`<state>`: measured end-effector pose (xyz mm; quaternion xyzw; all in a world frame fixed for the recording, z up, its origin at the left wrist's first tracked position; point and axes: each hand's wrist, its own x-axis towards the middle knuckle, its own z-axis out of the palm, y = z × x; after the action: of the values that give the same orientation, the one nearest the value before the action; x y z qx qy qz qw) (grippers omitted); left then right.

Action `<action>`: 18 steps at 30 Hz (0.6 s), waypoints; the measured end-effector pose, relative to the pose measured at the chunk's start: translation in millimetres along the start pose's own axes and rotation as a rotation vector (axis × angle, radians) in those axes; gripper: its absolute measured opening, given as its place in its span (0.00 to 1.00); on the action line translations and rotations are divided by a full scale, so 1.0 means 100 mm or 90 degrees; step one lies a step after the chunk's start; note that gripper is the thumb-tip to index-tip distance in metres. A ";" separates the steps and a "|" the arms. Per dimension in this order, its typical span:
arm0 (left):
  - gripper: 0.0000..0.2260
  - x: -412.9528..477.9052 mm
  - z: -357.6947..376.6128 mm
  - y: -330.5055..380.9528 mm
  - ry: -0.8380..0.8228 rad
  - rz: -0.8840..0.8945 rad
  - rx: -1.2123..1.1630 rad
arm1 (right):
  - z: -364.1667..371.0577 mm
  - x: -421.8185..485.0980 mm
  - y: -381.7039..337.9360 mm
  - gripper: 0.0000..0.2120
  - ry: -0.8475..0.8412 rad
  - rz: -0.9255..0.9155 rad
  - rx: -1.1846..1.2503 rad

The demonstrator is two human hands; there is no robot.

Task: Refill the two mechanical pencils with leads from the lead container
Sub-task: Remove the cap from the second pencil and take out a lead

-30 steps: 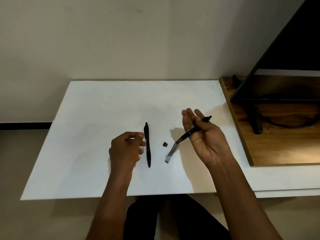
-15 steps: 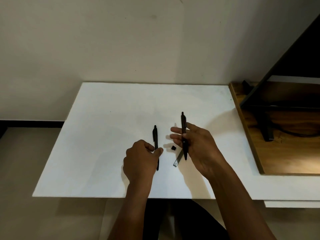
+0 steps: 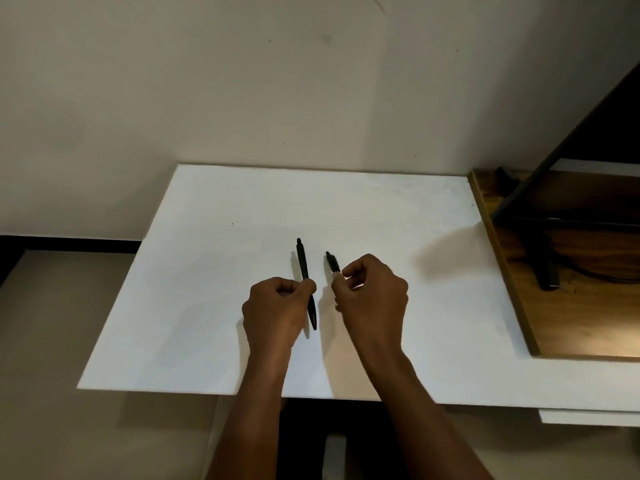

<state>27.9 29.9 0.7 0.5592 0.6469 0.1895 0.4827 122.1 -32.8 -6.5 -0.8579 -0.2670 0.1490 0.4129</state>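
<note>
Two black mechanical pencils lie lengthwise near the middle of the white board [image 3: 214, 271]. My left hand [image 3: 277, 310] pinches the left pencil [image 3: 303, 261] at mid-length with thumb and forefinger. My right hand [image 3: 372, 299] is closed around the right pencil [image 3: 332, 262]; only the pencil's far end sticks out past the fingers. The lead container and the small black cap are hidden under my right hand.
A wooden surface [image 3: 588, 323] adjoins the board on the right, carrying a black stand [image 3: 540, 258] and a cable. A plain wall rises behind the board. The floor shows to the left and below the front edge.
My right hand has lowered its pencil beside the other one and covers the lead container and cap. My left hand now pinches the left pencil. The camera has tilted upward.
</note>
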 end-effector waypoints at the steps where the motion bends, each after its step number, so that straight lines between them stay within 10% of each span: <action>1: 0.08 0.01 -0.01 0.00 -0.007 -0.001 -0.019 | 0.03 -0.02 -0.02 0.02 0.007 -0.023 -0.050; 18: 0.03 0.05 -0.14 -0.12 -0.080 0.064 -0.135 | 0.32 -0.15 -0.09 0.06 -0.006 -0.063 -0.342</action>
<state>9.9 34.8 -3.8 0.5478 0.5628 0.2453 0.5683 91.8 -16.8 -18.2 -0.9218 -0.3404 0.0569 0.1763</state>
